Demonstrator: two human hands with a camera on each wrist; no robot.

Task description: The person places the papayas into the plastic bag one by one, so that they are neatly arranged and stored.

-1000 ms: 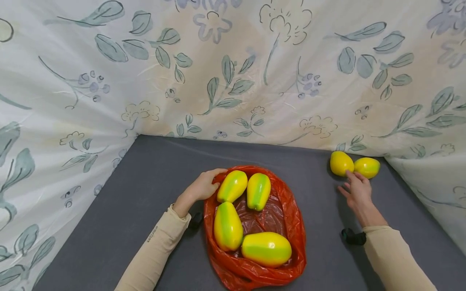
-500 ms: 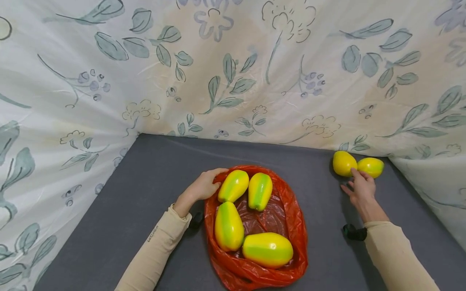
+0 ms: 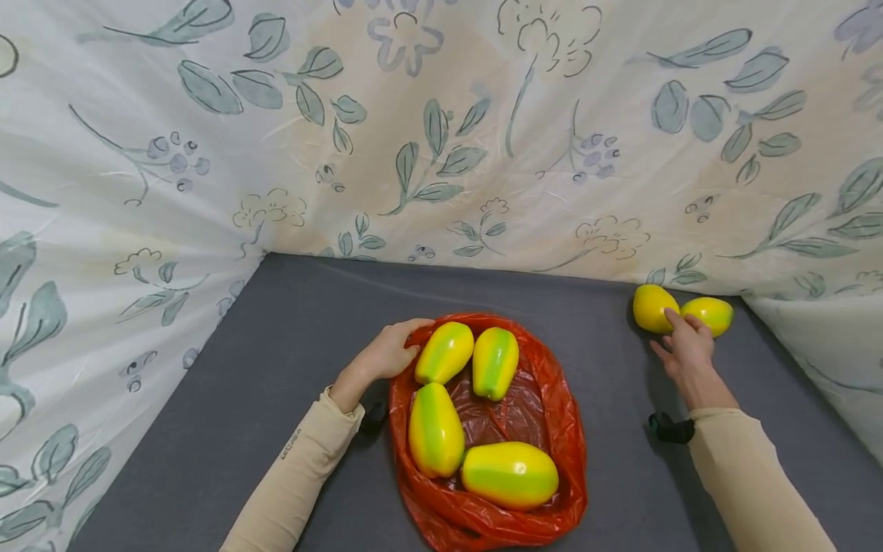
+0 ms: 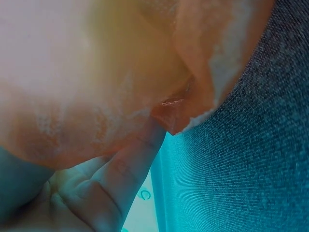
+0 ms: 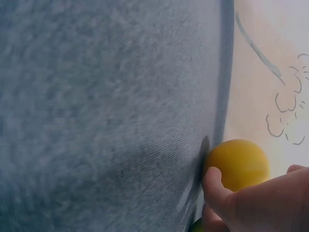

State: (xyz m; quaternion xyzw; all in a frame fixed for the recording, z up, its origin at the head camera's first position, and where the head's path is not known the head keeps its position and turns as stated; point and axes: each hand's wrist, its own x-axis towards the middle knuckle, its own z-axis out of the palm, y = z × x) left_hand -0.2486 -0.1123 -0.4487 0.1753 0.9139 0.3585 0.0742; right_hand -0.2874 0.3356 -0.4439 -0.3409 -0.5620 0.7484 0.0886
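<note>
Plastic bag (image 3: 562, 429), crinkled, holds glossy oval fruits (image 3: 437, 429); left fingers (image 3: 408, 331) seemingly pinch it.

The bag (image 3: 562, 418) is showing crinkled, glossy plastic. Fruits (image 3: 510, 473) are gleaming smooth. The counter (image 3: 310, 307) is looking matt, probably cloth.

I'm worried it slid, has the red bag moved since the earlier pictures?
No: in the head view, the red bag shows no shift against the floral curtain.
</note>
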